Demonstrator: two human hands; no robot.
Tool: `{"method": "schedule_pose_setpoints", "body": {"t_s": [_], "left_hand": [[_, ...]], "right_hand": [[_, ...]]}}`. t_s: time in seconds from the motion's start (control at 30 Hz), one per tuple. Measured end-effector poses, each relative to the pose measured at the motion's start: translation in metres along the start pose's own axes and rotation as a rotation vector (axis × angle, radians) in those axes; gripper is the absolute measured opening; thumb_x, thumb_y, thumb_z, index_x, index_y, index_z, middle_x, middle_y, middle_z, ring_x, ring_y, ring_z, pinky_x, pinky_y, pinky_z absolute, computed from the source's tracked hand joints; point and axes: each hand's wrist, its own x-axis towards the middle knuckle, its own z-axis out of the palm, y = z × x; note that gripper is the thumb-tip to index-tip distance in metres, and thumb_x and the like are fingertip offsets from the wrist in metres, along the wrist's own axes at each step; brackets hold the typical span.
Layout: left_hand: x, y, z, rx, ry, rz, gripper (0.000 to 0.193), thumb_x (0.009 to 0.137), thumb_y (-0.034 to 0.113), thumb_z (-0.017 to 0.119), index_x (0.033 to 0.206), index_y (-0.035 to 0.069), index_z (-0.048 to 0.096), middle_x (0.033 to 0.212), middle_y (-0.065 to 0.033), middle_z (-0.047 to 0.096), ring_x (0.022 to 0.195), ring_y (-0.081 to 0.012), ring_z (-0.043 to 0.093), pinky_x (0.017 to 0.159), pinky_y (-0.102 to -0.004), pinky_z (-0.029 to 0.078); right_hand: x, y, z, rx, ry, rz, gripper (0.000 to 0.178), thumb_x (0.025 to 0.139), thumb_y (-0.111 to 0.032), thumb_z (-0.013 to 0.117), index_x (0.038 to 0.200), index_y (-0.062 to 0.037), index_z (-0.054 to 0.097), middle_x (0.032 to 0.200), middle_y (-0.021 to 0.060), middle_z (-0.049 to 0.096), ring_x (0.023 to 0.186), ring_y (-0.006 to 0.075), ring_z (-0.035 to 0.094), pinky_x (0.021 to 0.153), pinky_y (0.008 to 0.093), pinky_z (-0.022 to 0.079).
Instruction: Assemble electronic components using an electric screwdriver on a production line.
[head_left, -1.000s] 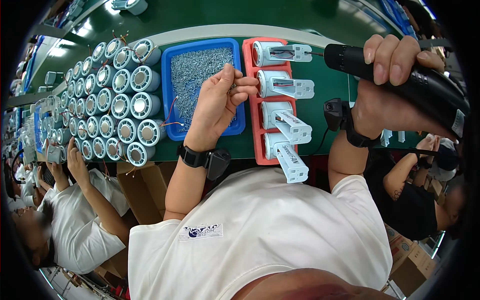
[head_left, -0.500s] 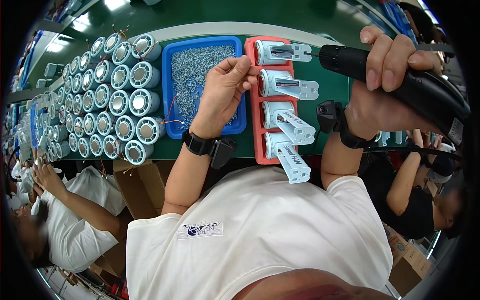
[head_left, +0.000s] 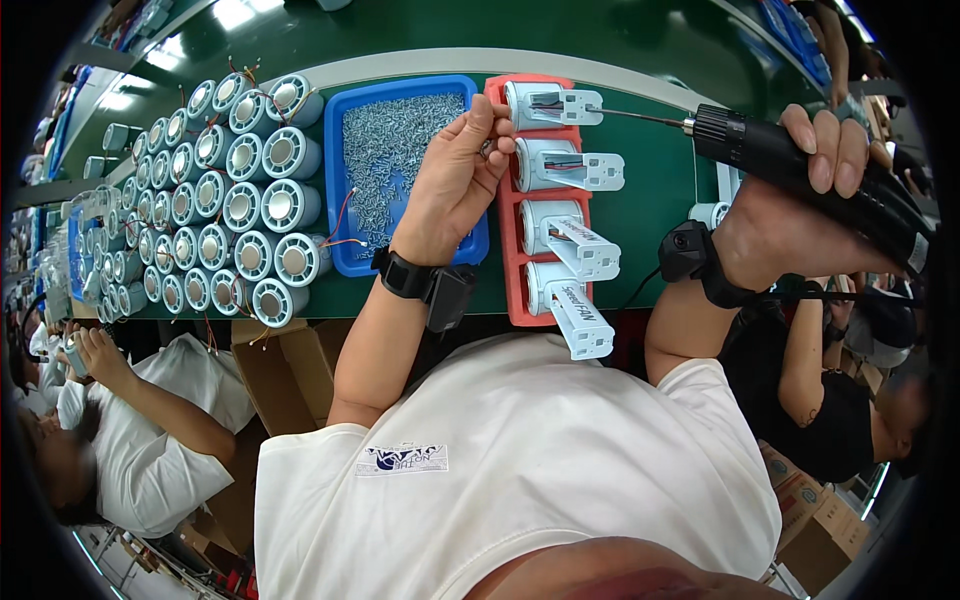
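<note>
My right hand [head_left: 790, 215] grips a black electric screwdriver [head_left: 790, 155], its thin bit pointing left at the bracket of the farthest motor unit [head_left: 538, 105]. The bit's tip ends near that bracket's outer end. My left hand [head_left: 460, 180] is closed, fingers curled, with the fingertips at the left side of this unit. A small metallic glint shows between the fingers, too small to name. Several pale blue motor units with projecting brackets, another of them nearer me [head_left: 560, 165], sit in a row in a red holder [head_left: 512, 240].
A blue tray [head_left: 340, 220] of loose screws [head_left: 385, 135] lies left of the holder. Beyond it stand several rows of pale blue round motors [head_left: 290, 205] with wires. Co-workers sit at both sides; an open cardboard box [head_left: 275, 375] is below the table edge at left.
My right hand has drawn the screwdriver back to the right and slightly down, so more of its bit shows. My left hand stays beside the farthest unit, its fingers slightly shifted.
</note>
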Motion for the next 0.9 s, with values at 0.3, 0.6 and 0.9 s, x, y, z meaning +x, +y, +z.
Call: {"method": "schedule_pose_setpoints", "body": {"t_s": [0.3, 0.6, 0.9], "left_hand": [[0.001, -0.003, 0.000, -0.009, 0.053, -0.017, 0.029, 0.093, 0.030, 0.063, 0.102, 0.002, 0.061, 0.087, -0.0027, 0.063, 0.073, -0.0079, 0.061, 0.064, -0.0166, 0.054], [-0.005, 0.000, 0.012, 0.085, 0.117, 0.025, 0.030, 0.093, 0.030, 0.062, 0.103, 0.001, 0.061, 0.086, -0.0034, 0.064, 0.074, -0.0087, 0.063, 0.063, -0.0149, 0.054], [-0.004, 0.002, -0.015, 0.070, 0.005, 0.032, 0.030, 0.095, 0.027, 0.060, 0.108, 0.001, 0.060, 0.089, -0.0051, 0.066, 0.076, -0.0094, 0.064, 0.065, -0.0162, 0.056]], "right_hand": [[0.002, 0.002, -0.008, -0.029, -0.058, 0.040, 0.085, 0.069, -0.086, 0.054, 0.099, -0.0070, 0.062, 0.073, -0.0003, 0.053, 0.065, 0.0114, 0.052, 0.078, 0.0305, 0.039], [0.004, 0.000, -0.008, 0.001, -0.079, 0.069, 0.088, 0.068, -0.086, 0.053, 0.105, -0.0071, 0.062, 0.077, 0.0006, 0.055, 0.067, 0.0132, 0.054, 0.079, 0.0326, 0.040], [0.004, 0.004, -0.004, -0.009, -0.114, 0.069, 0.075, 0.074, -0.075, 0.060, 0.102, -0.0049, 0.060, 0.074, 0.0002, 0.054, 0.067, 0.0115, 0.053, 0.080, 0.0313, 0.039]]}}
